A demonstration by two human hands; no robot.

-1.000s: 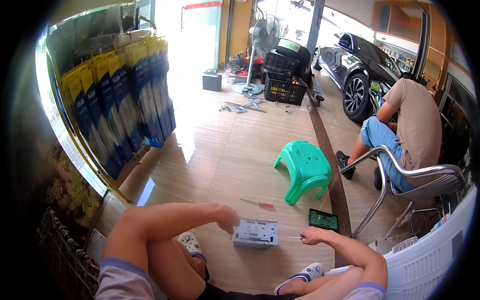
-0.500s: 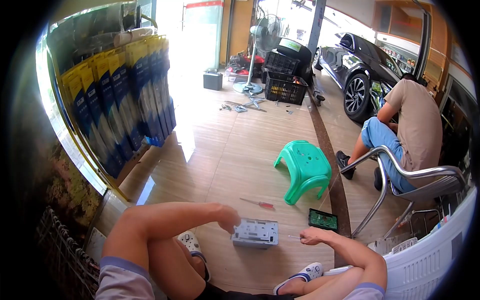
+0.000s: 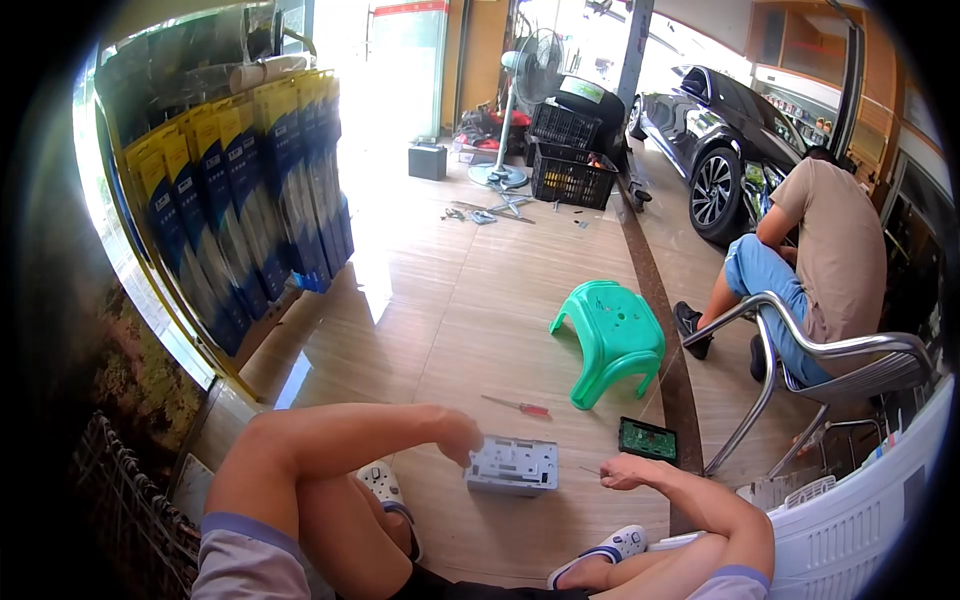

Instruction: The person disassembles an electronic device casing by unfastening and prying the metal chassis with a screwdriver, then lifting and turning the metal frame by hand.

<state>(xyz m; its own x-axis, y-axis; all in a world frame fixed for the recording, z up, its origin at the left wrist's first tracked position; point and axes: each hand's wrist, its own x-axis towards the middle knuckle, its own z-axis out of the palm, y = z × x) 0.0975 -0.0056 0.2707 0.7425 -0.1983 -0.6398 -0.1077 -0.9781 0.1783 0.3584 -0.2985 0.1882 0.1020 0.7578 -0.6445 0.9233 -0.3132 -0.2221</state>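
Observation:
A grey metal box (image 3: 512, 467) with slots and holes in its top, like a car stereo casing, rests on the floor before me. My left hand (image 3: 460, 437) is closed at its upper left edge, fingertips partly hidden. To the right of the box, my right hand (image 3: 624, 472) is wrapped round a screwdriver (image 3: 588, 469); only its thin shaft shows, pointing left toward the box without touching it. Just beyond that hand lies a green circuit board in a black frame (image 3: 648, 439). Another screwdriver (image 3: 533, 409) with a red handle lies behind the box.
A green plastic stool (image 3: 612, 335) stands ahead. On the right a person (image 3: 825, 250) sits on a metal chair (image 3: 850, 350) near a dark car (image 3: 715, 150). At left is a rack of blue-yellow packages (image 3: 235, 190). A fan (image 3: 520, 90) and black crates (image 3: 572, 175) stand farther back.
The screwdriver's shaft in my right hand has shifted slightly in angle. Both hands and the box stay practically where they were.

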